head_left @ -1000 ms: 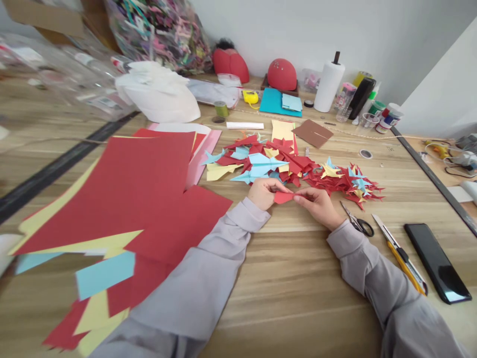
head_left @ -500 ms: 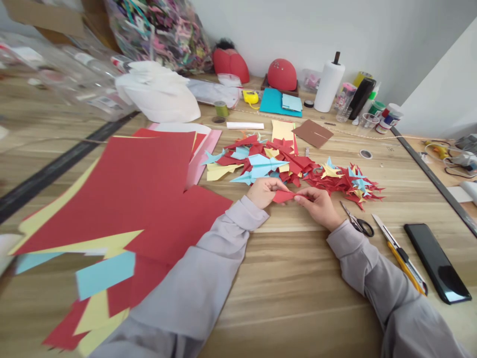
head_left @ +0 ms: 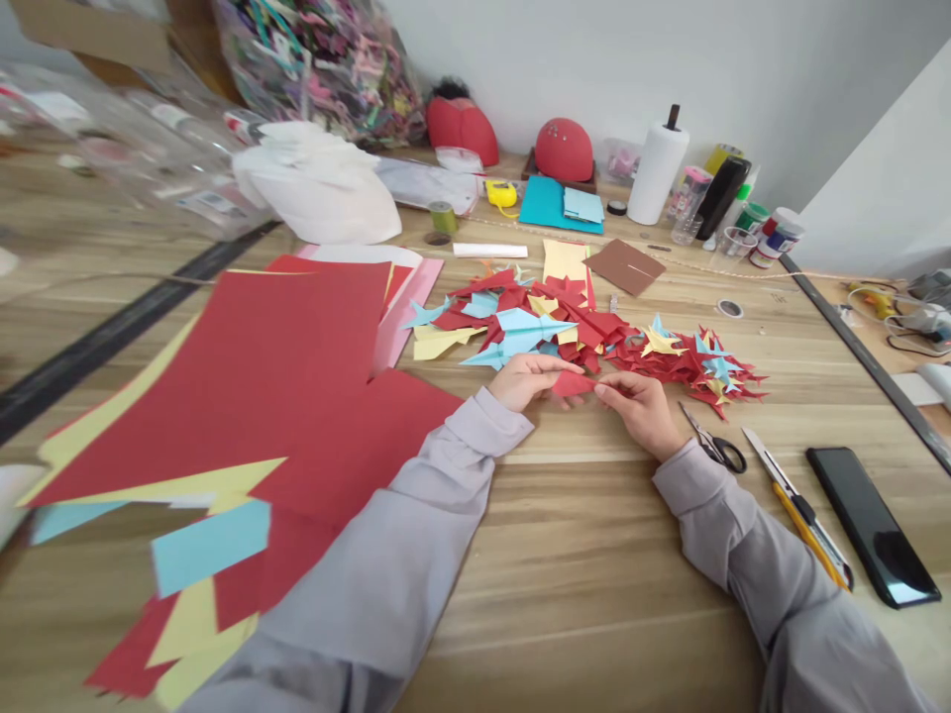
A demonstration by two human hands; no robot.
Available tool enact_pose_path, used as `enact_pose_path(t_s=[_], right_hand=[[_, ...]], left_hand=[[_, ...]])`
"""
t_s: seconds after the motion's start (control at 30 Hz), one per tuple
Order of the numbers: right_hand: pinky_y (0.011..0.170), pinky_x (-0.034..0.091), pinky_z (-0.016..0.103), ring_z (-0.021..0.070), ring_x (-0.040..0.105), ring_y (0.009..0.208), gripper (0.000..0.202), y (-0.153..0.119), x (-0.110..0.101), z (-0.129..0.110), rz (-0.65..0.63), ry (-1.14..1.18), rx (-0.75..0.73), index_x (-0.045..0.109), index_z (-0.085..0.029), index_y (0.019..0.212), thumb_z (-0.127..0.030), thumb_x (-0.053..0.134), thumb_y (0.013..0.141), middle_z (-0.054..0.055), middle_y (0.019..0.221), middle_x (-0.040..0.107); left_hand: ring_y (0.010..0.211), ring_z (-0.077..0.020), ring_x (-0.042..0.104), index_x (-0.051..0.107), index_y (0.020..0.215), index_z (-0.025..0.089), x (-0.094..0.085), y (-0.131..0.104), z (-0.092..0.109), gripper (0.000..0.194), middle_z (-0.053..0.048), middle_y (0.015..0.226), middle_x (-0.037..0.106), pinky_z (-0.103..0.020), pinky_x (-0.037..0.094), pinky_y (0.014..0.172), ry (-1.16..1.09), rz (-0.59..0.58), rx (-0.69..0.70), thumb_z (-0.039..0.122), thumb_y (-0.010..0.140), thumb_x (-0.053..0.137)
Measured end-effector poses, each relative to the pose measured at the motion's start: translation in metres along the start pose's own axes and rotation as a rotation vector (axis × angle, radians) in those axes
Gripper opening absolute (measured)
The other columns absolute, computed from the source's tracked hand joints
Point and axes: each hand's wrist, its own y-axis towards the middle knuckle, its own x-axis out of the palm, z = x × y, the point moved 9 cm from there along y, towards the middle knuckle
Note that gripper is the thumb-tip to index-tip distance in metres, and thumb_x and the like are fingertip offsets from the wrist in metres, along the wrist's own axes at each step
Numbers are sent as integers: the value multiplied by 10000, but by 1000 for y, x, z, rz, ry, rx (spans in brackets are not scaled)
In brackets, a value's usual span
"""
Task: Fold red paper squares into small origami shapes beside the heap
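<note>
Between my hands is a small folded piece of red paper (head_left: 574, 383), held just above the wooden table. My left hand (head_left: 521, 380) grips its left side, with fingers partly behind the paper. My right hand (head_left: 640, 408) pinches its pointed right end between thumb and index finger. Right behind my hands lies a pile of folded paper pieces (head_left: 520, 327) in red, light blue and yellow, some shaped like paper planes. A second heap of pointed folded paper (head_left: 687, 361), mostly red, sits farther right.
Large red sheets (head_left: 297, 356) cover the left side, with a light blue strip (head_left: 212, 547) on top. To the right lie scissors (head_left: 714, 443), a yellow box cutter (head_left: 798, 510) and a black phone (head_left: 873, 525). A yellow tape measure (head_left: 501, 193) and paint jars (head_left: 777, 236) stand farther back.
The red paper has turned between my fingers and shows a broader face now. My left fingers have shifted slightly; my right hand has moved a little to the right.
</note>
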Motion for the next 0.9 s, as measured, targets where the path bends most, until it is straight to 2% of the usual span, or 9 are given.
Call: enact_pose_path(t_s=[0.13, 0.23, 0.37, 0.57, 0.73, 0.9], right_hand=[[585, 404, 248, 119, 504, 587, 190, -1, -1, 0, 14, -29, -13, 660, -165, 733, -352, 628, 748, 1, 641, 608], [594, 412, 249, 128, 527, 612, 187, -2, -1, -1, 13, -69, -44, 669, -168, 750, -346, 614, 763, 10, 676, 634], [617, 426, 254, 142, 556, 647, 186, -2, 1, -6, -6, -142, -93, 679, -175, 756, -342, 600, 781, 23, 716, 657], [616, 433, 263, 151, 564, 648, 203, -2, 0, -7, -4, -175, -97, 680, -180, 744, -354, 588, 794, 26, 706, 655], [614, 438, 259, 149, 571, 645, 204, -3, 1, -6, 1, -182, -98, 683, -177, 762, -356, 590, 793, 24, 709, 663], [637, 444, 260, 152, 589, 673, 193, -3, 2, -4, -6, -177, -85, 679, -162, 789, -338, 599, 789, 37, 746, 680]], left_hand=[[625, -254, 690, 698, 815, 68, 4, -2, 3, 320, -121, 675, 715, -303, 543, 513, -46, -38, -11, 296, 592, 710], [556, -203, 670, 677, 811, 71, 5, -4, 8, 321, -93, 615, 698, -258, 522, 479, 82, 35, 49, 285, 583, 749], [459, -142, 617, 622, 756, 92, 3, -7, 7, 373, -40, 541, 656, -192, 458, 405, 230, 170, 83, 216, 470, 826], [433, -123, 580, 632, 766, 111, 6, -8, 8, 398, 4, 520, 617, -212, 464, 434, 326, 194, 133, 202, 433, 830], [459, -108, 564, 676, 764, 130, 6, -10, 14, 286, -8, 605, 649, -210, 460, 454, 487, 241, 197, 226, 515, 777], [408, -93, 531, 687, 756, 113, 4, -9, 11, 246, -11, 575, 629, -204, 440, 414, 445, 241, 175, 235, 552, 752]])
